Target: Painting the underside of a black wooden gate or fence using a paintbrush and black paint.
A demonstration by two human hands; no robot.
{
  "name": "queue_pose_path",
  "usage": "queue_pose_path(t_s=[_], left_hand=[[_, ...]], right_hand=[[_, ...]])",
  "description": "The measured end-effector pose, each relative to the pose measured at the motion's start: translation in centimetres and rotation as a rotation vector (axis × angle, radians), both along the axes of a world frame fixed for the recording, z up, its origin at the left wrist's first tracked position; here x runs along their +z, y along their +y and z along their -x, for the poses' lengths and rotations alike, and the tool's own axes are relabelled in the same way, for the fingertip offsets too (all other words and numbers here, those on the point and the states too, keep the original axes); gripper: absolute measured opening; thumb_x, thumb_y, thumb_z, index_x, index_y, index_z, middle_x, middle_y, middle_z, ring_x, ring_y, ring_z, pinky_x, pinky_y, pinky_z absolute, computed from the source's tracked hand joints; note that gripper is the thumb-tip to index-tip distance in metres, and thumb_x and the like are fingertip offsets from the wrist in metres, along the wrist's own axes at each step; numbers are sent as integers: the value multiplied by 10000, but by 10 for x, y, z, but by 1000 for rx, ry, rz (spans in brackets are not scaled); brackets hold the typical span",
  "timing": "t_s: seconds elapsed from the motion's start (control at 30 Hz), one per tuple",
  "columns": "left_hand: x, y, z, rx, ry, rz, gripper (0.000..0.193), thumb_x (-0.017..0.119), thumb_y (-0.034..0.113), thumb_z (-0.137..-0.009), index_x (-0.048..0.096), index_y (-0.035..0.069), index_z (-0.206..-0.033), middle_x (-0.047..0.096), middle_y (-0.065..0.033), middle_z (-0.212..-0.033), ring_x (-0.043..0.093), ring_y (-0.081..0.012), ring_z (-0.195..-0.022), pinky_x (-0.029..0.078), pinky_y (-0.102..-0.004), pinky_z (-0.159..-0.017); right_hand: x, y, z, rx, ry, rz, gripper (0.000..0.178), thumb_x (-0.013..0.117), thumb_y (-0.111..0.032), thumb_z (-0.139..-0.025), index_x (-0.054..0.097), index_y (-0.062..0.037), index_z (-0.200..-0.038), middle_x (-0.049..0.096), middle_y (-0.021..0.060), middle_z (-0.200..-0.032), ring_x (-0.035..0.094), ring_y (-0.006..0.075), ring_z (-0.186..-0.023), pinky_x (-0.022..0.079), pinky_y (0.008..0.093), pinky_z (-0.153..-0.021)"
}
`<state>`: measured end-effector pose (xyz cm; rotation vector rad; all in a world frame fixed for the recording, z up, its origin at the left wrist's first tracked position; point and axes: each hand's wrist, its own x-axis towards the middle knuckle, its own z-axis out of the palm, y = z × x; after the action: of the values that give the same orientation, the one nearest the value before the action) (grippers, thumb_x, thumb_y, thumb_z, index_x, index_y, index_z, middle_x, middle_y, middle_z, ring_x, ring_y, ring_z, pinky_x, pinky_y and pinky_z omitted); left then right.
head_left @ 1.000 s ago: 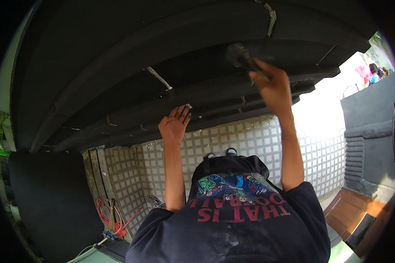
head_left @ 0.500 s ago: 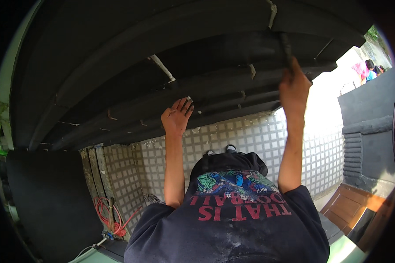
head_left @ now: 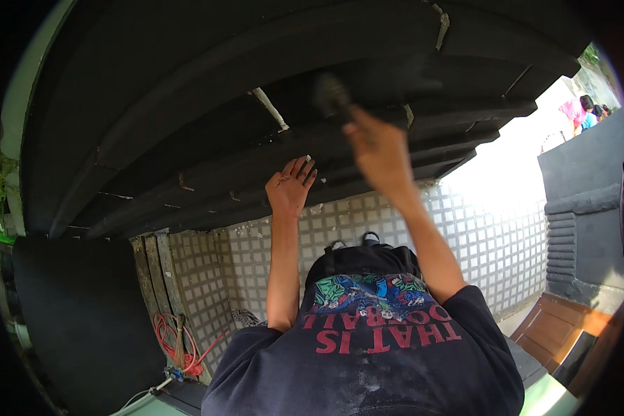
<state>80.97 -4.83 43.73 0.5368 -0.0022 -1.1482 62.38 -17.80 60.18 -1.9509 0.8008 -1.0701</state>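
My right hand (head_left: 388, 156) is closed round a short, dark-handled hand tool (head_left: 334, 97). Motion smears the tool's greyish head, so I cannot tell whether it is a brush or a scraper. It is over the black stepped surface (head_left: 187, 83), near a pale strip (head_left: 270, 109) that runs across one of the steps. My left hand (head_left: 290, 187) is raised beside the lower steps, palm showing and fingers stretched out. Dark stains mark its fingertips, and a small white bit shows at one of them.
Below lies a light tiled floor (head_left: 489, 232). A red hose (head_left: 163, 333) hangs by wooden planks (head_left: 159, 270) at the left, near a black panel (head_left: 83, 312). A brown wooden door (head_left: 551, 329) is at lower right. Other people (head_left: 581, 112) are far off at upper right.
My right hand has swept left with the tool, across the black surface toward the pale strip. My left hand keeps its pose; the whole view has shifted slightly.
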Motion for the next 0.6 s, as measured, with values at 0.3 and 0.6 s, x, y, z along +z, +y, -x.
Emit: queue_pose_path(t_s=[0.3, 0.6], left_hand=[[-2, -1, -5, -52, -8, 38, 480, 463, 136, -737, 538, -82, -1158, 492, -214, -1340, 393, -395, -1330, 307, -518, -1136], [-1, 1, -6, -46, -25, 2, 487, 467, 147, -708, 537, -103, -1121, 470, -247, -1355, 394, -412, -1332, 318, -501, -1133]], right_hand=[[-65, -141, 164, -640, 212, 207, 330, 631, -155, -922, 654, -46, -1232, 726, 163, -898, 687, 201, -759, 521, 358, -727], [-54, -9, 11, -434, -10, 247, 418, 559, 43, -821, 585, 37, -1238, 643, 285, -863, 675, 388, -784, 512, 423, -680]])
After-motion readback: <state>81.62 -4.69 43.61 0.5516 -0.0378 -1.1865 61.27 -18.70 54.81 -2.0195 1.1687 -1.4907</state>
